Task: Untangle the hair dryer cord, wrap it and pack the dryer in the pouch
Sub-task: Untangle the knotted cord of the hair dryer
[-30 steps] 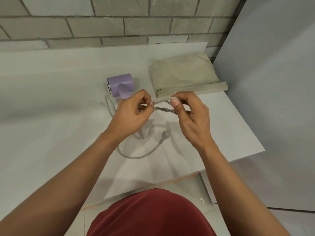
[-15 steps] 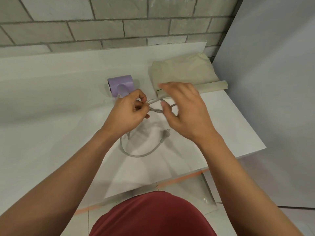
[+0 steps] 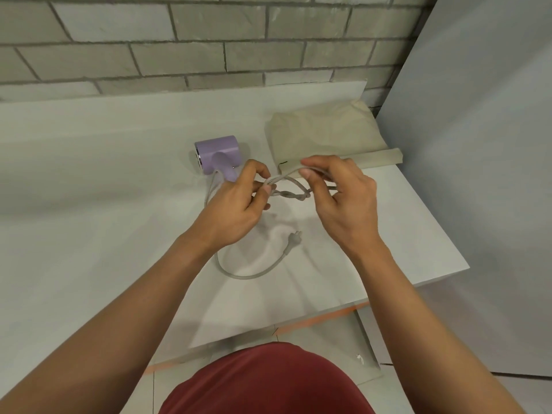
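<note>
Here one grey cord (image 3: 245, 277) runs from one lilac hair dryer (image 3: 216, 155), and its twist (image 3: 291, 195) is lifted between two hands. The left hand (image 3: 236, 210) pinches the cord at the twist's nine o'clock end. The right hand (image 3: 343, 198) pinches a loop at its two o'clock. One plug (image 3: 294, 237) lies on the white table (image 3: 89, 204) at the twist's six o'clock. The dryer lies at the left hand's eleven o'clock, and one beige pouch (image 3: 322, 135) at the right hand's twelve.
</note>
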`<state>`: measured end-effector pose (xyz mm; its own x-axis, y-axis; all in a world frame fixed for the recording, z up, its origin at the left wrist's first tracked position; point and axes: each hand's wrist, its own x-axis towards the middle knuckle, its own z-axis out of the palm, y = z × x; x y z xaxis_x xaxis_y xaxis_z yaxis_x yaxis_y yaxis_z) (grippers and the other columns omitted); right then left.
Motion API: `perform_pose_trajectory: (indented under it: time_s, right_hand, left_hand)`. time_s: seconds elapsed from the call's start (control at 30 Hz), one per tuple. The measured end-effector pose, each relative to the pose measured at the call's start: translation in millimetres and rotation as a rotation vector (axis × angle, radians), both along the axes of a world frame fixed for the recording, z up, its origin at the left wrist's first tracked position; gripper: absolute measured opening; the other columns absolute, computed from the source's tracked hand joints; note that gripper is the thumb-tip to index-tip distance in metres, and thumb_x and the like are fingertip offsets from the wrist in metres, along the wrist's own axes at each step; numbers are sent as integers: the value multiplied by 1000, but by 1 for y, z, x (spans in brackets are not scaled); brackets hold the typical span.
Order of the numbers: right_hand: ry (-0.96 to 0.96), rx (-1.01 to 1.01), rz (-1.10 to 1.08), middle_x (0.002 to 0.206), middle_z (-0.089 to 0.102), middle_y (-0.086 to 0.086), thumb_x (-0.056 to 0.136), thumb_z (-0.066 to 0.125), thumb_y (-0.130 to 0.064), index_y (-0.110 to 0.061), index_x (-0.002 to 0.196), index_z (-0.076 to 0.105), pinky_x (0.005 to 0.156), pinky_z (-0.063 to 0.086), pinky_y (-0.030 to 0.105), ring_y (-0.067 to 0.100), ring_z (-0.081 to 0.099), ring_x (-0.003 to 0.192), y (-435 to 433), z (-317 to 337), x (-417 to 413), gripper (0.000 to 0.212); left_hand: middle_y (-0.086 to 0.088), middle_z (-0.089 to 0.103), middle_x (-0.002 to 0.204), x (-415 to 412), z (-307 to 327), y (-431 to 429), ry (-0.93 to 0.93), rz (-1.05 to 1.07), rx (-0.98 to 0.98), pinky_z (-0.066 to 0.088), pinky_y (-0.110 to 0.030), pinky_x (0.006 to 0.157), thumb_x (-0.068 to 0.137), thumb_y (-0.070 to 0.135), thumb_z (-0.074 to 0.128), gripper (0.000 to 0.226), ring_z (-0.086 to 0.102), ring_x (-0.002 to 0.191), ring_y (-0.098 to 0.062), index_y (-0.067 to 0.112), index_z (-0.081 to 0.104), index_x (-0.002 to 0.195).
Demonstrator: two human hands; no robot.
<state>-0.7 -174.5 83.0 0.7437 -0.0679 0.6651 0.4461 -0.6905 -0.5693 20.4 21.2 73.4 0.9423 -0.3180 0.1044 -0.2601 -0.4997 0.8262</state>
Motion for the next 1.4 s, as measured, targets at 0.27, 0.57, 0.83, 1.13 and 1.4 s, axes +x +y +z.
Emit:
perform_pose_trajectory:
  time_s: [0.27,0.57,0.83,1.13,1.4]
  right_hand:
    - [11,509,-133,97,71,-20,99,71,-18,-26,106,69,84,52,19,-1,67,93,-12,25,-7,10]
    - [186,-595,-191,152,51,6,83,67,-15,-17,148,51,114,36,56,34,47,135,-24,33,-4,67]
    - [27,-857,-10,79,70,0,90,61,-22,-19,96,80,99,50,47,31,66,76,1,2,21,20]
    - [-62,-488,52,86,67,7,102,65,-19,-9,102,77,68,52,42,32,58,74,-20,16,19,16]
    - [-61,-6,-83,95,69,-6,102,69,-22,-9,106,78,81,49,17,10,63,83,-43,48,18,17]
  left_hand:
    - [7,74,95,4,-6,6,-116,-8,54,56,-34,75,108,24,46,6,74,84,-9,21,51,109]
    - [-1,74,86,12,-14,4,-138,-21,215,56,-48,69,107,28,43,9,72,73,-17,26,52,107]
    - [-1,72,82,10,-13,4,-191,-57,257,55,-49,69,101,45,34,26,71,77,-24,33,53,114]
    - [3,70,87,10,-13,14,-141,-23,175,51,-40,74,110,30,41,25,64,77,-16,24,62,123]
    - [8,69,83,10,-17,16,-88,-1,156,54,-40,74,109,28,43,19,67,81,-14,25,62,111]
